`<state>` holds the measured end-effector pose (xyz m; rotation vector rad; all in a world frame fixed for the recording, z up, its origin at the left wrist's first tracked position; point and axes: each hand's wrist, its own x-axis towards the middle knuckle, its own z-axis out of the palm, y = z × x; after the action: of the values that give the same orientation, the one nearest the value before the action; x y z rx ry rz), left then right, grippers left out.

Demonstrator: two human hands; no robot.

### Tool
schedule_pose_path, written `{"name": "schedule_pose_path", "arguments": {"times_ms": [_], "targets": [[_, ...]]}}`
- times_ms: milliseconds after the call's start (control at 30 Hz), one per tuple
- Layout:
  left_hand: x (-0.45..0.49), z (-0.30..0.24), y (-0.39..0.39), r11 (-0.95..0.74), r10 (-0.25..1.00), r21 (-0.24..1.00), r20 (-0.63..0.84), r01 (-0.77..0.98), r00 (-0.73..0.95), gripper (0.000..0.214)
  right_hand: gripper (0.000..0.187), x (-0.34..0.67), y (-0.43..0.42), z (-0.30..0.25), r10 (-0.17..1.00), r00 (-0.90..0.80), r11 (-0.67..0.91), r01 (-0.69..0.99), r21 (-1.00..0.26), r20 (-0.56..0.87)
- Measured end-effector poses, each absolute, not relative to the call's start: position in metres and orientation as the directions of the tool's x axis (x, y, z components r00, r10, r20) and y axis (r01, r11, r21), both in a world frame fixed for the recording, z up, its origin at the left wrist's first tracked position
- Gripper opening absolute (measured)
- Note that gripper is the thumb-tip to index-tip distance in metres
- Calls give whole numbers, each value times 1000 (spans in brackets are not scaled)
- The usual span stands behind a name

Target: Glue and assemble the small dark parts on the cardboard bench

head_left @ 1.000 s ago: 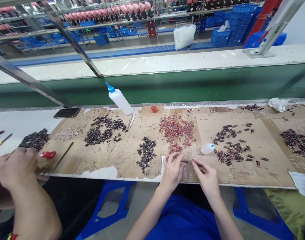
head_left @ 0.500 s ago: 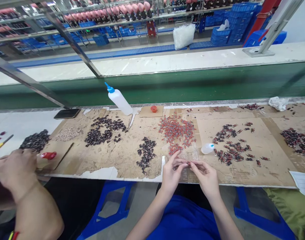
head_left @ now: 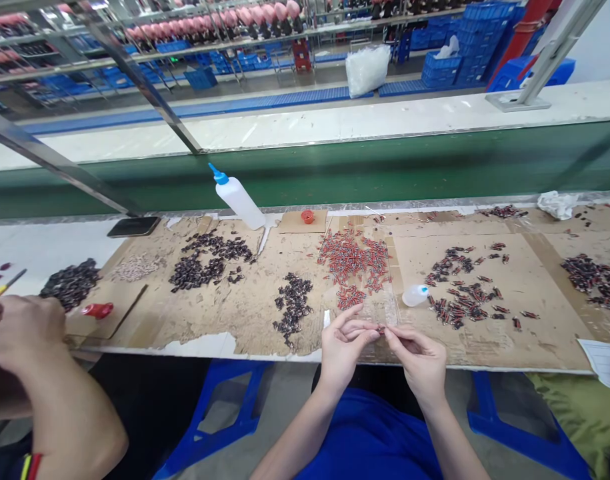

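Note:
Between the fingertips of my left hand (head_left: 342,347) and my right hand (head_left: 419,357) is a tiny dark red and black part (head_left: 381,329), pinched from both sides near the table's front edge. Fingers cover most of it, so its exact kind is unclear. Just beyond my left hand lies a heap of small red parts with metallic ends (head_left: 353,260). To the left sits a pile of small black parts (head_left: 293,307). Beyond my right hand, a small white squeeze bottle (head_left: 415,295) with a blue tip lies beside scattered red-and-black pieces (head_left: 462,303).
A larger white bottle (head_left: 241,203) with a blue nozzle leans at the back, near a red cap-like dish (head_left: 307,217). A co-worker's hand (head_left: 27,330) is at far left, by more black parts (head_left: 72,283). A phone-like dark slab (head_left: 133,227) lies behind.
Both my hands have shifted slightly right, still pinching the small part between them. The co-worker's hand at left has moved a little leftward.

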<state>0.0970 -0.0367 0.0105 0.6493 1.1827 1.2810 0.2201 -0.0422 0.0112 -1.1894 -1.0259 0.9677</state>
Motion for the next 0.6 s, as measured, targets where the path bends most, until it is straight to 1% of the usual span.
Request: {"name": "schedule_pose_path", "arguments": {"times_ms": [67,200,300,400,500,600], "targets": [[95,15,-37,265,940,880,-327,-395,-97,61,8,222,-41,12,954,254,170,-33,-985,157],[94,25,-40,288,940,868,-336,-404,-53,60,10,225,-40,13,943,260,214,-3,-977,206],[95,29,-41,269,943,876,-325,-399,-77,55,10,227,-40,13,946,232,226,35,-974,228],[96,29,-41,245,944,886,-311,-394,-111,51,9,228,-41,12,953,183,223,107,-969,240],[97,28,-40,234,942,890,-306,-390,-134,50,10,227,-44,11,943,154,265,184,-947,294],[96,27,-40,235,941,887,-310,-398,-134,48,11,225,-45,11,927,147,310,219,-925,345]]}}
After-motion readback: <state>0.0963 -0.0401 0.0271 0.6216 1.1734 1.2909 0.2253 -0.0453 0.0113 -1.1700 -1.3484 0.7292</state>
